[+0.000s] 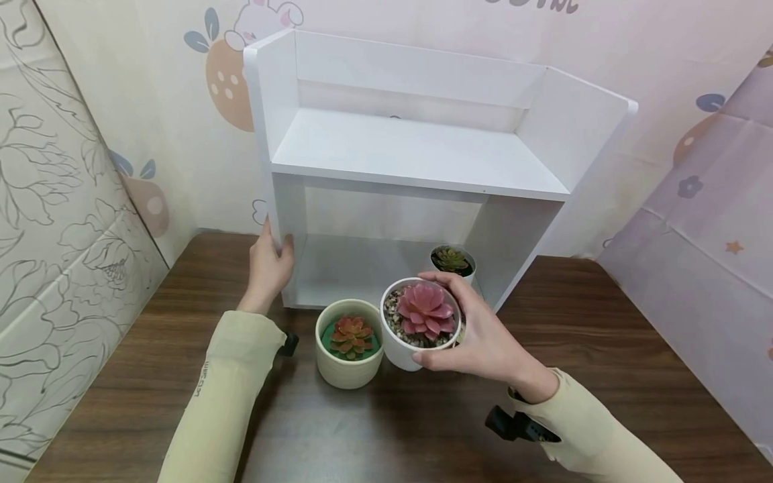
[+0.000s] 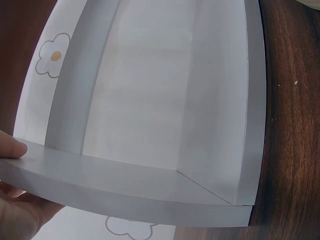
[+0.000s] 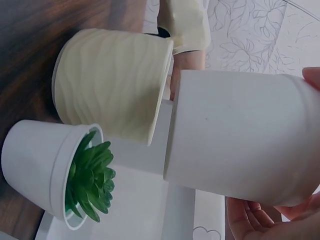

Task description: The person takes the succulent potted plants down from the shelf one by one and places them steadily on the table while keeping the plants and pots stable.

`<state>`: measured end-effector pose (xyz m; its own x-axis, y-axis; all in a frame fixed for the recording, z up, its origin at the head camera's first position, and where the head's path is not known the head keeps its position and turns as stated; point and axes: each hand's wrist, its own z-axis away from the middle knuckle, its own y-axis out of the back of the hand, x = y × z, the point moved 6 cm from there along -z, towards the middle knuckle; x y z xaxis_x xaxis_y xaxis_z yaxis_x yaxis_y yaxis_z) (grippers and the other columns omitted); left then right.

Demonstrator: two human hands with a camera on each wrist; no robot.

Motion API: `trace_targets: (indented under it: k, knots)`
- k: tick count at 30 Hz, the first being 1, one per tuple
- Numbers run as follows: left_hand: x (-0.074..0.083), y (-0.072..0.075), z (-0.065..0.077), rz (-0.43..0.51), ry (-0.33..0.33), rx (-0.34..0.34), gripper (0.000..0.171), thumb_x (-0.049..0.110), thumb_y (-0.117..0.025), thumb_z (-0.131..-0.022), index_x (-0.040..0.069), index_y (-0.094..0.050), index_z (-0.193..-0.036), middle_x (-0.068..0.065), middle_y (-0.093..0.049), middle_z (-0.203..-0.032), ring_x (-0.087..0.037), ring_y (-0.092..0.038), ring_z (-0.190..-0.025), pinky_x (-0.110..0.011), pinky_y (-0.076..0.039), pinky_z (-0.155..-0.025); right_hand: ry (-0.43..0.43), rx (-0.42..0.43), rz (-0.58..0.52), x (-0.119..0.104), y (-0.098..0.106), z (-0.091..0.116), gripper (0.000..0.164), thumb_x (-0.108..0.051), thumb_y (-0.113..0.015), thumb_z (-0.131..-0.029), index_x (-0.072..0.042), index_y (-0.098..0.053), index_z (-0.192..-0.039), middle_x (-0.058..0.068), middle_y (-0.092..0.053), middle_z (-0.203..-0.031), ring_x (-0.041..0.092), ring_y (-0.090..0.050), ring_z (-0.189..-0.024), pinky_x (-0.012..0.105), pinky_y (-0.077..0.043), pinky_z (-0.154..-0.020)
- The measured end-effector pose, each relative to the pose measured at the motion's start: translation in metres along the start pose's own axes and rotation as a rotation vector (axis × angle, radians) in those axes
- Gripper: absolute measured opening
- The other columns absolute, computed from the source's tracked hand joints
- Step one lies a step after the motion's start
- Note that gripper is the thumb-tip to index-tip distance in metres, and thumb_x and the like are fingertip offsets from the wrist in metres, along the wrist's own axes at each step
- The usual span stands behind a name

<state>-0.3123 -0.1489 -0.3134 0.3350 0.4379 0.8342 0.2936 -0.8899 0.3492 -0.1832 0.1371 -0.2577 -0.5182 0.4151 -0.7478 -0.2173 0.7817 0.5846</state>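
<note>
My right hand [image 1: 477,329] grips a white pot [image 3: 240,135] by its rim, thumb on the near side and fingers on the far side. Inside it sits a pink succulent [image 1: 425,310] among pebbles. The pot is raised above the table. My left hand [image 1: 268,265] holds the side panel [image 2: 125,187] of a white shelf [image 1: 374,178], thumb on one face and fingers on the other. Just left of the raised pot, a cream ribbed pot [image 1: 349,365] with a reddish succulent [image 1: 350,337] stands on the table.
A white pot with a dark green succulent [image 1: 450,259] stands at the lower shelf's right end. In the right wrist view, a small white pot [image 3: 37,167] with a bright green succulent [image 3: 92,182] is beside the cream pot. Everything rests on a brown wooden table [image 1: 574,349].
</note>
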Motion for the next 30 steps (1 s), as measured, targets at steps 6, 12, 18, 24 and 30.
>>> trace_targets:
  k: [6,12,18,24,30]
  knots:
    - [-0.001,0.0,0.0,0.001,0.009,-0.006,0.046,0.009,-0.043,-0.099,0.002,-0.033,-0.143,-0.027,-0.049,-0.137,-0.044,-0.047,-0.127,-0.062,-0.04,-0.101,0.034,-0.038,-0.029,-0.002,-0.006,0.009,0.09,-0.012,-0.088,-0.06,-0.009,-0.04,-0.137,0.001,-0.056,-0.125,0.014,-0.057,-0.11,0.018,-0.043,-0.097]
    - [-0.001,0.0,0.0,0.004,0.014,-0.006,0.045,0.009,-0.043,-0.099,0.002,-0.034,-0.142,-0.027,-0.049,-0.136,-0.043,-0.048,-0.127,-0.062,-0.04,-0.101,0.045,-0.067,0.033,-0.001,-0.014,0.018,0.09,-0.018,-0.089,-0.058,-0.012,-0.042,-0.134,-0.002,-0.055,-0.124,0.013,-0.057,-0.108,0.022,-0.045,-0.095]
    - [-0.001,0.0,0.001,0.006,0.019,-0.008,0.046,0.009,-0.043,-0.099,0.002,-0.033,-0.143,-0.028,-0.049,-0.137,-0.043,-0.047,-0.127,-0.062,-0.04,-0.101,0.037,-0.118,0.097,0.005,-0.023,0.026,0.092,-0.026,-0.09,-0.056,-0.017,-0.041,-0.133,-0.006,-0.056,-0.121,0.011,-0.058,-0.107,0.026,-0.048,-0.094]
    - [-0.002,-0.001,0.001,0.01,0.022,-0.009,0.046,0.009,-0.043,-0.099,0.003,-0.033,-0.143,-0.028,-0.049,-0.137,-0.043,-0.047,-0.128,-0.062,-0.04,-0.101,0.06,-0.168,0.122,0.013,-0.036,0.033,0.09,-0.031,-0.09,-0.057,-0.015,-0.041,-0.131,-0.007,-0.057,-0.119,0.01,-0.057,-0.107,0.027,-0.048,-0.094]
    - [-0.001,-0.001,0.001,0.005,0.023,-0.006,0.045,0.009,-0.043,-0.099,0.003,-0.034,-0.143,-0.028,-0.05,-0.135,-0.043,-0.048,-0.126,-0.062,-0.041,-0.1,0.079,-0.196,0.14,0.019,-0.045,0.036,0.089,-0.035,-0.089,-0.059,-0.014,-0.041,-0.131,-0.009,-0.056,-0.118,0.009,-0.057,-0.106,0.027,-0.049,-0.093]
